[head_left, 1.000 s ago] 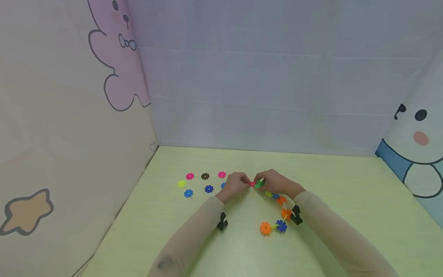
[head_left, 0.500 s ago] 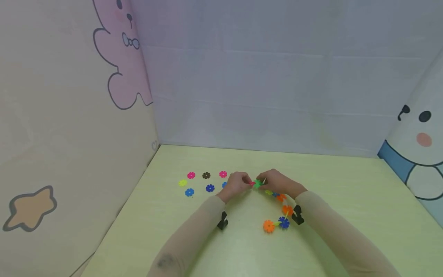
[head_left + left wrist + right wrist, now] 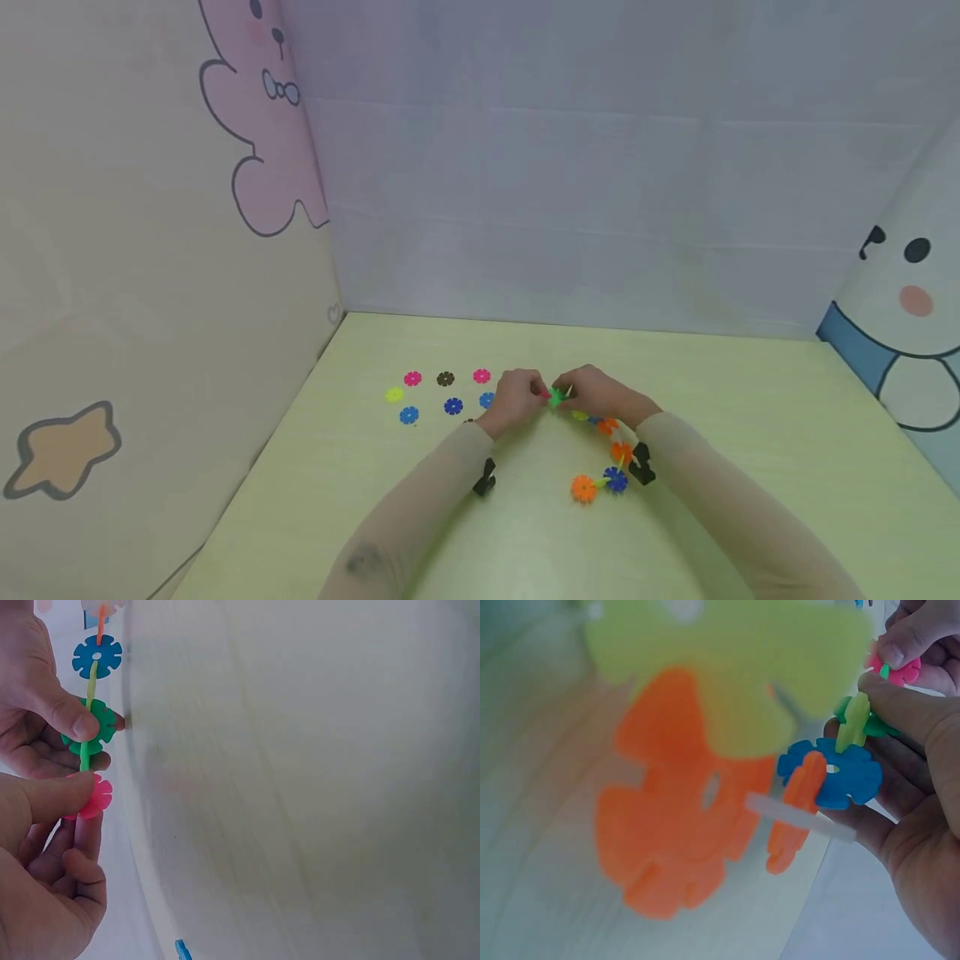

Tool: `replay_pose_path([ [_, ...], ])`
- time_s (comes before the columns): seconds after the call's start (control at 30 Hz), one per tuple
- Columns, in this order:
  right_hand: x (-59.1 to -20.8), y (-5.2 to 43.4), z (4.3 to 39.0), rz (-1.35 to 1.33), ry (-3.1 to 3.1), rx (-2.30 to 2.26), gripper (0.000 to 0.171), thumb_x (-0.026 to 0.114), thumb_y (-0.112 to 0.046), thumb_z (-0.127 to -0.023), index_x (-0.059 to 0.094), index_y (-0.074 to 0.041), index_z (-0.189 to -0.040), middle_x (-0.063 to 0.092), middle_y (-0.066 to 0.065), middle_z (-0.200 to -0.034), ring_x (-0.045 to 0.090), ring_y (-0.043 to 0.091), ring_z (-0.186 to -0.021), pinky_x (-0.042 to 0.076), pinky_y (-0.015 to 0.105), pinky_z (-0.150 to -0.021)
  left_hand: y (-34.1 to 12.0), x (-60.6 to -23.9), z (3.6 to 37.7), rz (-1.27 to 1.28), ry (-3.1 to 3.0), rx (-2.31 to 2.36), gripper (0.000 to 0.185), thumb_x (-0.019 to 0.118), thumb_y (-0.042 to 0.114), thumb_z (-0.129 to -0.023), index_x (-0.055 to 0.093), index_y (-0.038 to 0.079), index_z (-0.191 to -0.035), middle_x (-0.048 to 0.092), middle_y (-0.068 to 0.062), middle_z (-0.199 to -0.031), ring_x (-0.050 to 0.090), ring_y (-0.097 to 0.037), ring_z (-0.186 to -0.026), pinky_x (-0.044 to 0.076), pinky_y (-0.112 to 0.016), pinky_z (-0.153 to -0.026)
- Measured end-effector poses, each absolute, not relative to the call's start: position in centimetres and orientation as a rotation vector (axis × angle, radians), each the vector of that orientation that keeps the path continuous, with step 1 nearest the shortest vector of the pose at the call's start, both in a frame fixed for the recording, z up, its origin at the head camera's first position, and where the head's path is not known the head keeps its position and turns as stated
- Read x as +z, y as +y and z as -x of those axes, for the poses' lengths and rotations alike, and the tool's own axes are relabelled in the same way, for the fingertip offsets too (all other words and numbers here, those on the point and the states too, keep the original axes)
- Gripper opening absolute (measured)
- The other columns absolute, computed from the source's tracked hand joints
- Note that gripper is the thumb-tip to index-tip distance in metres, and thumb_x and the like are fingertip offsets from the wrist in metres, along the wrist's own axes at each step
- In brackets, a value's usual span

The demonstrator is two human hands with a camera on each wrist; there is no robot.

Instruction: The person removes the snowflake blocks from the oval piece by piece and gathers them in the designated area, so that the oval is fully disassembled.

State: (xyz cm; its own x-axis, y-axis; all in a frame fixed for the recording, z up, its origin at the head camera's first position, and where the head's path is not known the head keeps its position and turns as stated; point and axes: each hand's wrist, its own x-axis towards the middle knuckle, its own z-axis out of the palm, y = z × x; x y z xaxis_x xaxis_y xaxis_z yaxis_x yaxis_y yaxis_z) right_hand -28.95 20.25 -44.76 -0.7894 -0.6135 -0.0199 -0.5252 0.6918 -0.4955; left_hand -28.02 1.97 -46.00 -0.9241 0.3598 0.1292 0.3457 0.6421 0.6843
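My left hand (image 3: pixel 517 398) pinches a pink snowflake disc (image 3: pixel 99 796) between thumb and fingers. Close beside it, my right hand (image 3: pixel 603 394) pinches a green snowflake disc (image 3: pixel 103 724). A bright green piece (image 3: pixel 85 759), seen edge-on, lies between the two and meets the pink disc at my left thumb. From the right hand trails a chain of slotted discs: a yellow one seen edge-on (image 3: pixel 853 724), a blue disc (image 3: pixel 847 776), orange discs (image 3: pixel 682 840) and others. Its near end is an orange disc (image 3: pixel 583 489) beside a dark blue disc (image 3: pixel 616 480).
Loose discs lie left of my hands on the pale table (image 3: pixel 510 542), among them a brown disc (image 3: pixel 446 379), a yellow disc (image 3: pixel 394 395) and a dark blue disc (image 3: pixel 453 407). A curtain wall (image 3: pixel 570 208) stands behind the table.
The pink disc has turned and is now mostly covered by my left fingers in the head view, while the green disc shows more. Both hands stay nearly in place.
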Motion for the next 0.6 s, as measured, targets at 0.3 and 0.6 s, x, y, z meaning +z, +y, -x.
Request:
replay_pose_path([
  [0.3, -44.8, 20.4, 29.1, 0.884, 2.723, -0.707, 0.025, 0.071, -0.009, -0.084, 0.068, -0.003, -0.108, 0.068, 0.006, -0.101, 0.064, 0.017, -0.082, 0.053, 0.031, -0.073, 2.2, -45.6, 27.6, -0.587, 2.908, 1.076, 0.01, 0.072, 0.005, -0.083, 0.066, 0.009, -0.076, 0.064, 0.003, -0.073, 0.054, -0.009, -0.068, 0.045, -0.02, -0.061],
  [0.6, -44.8, 20.2, 29.0, 0.834, 2.714, -0.725, 0.029, 0.071, -0.009, -0.085, 0.066, -0.001, -0.112, 0.067, 0.007, -0.104, 0.064, 0.017, -0.084, 0.053, 0.03, -0.073, 0.0, -45.4, 27.7, -0.646, 2.786, 1.141, 0.009, 0.073, 0.007, -0.081, 0.065, 0.009, -0.08, 0.062, 0.004, -0.073, 0.056, -0.009, -0.068, 0.046, -0.02, -0.061],
])
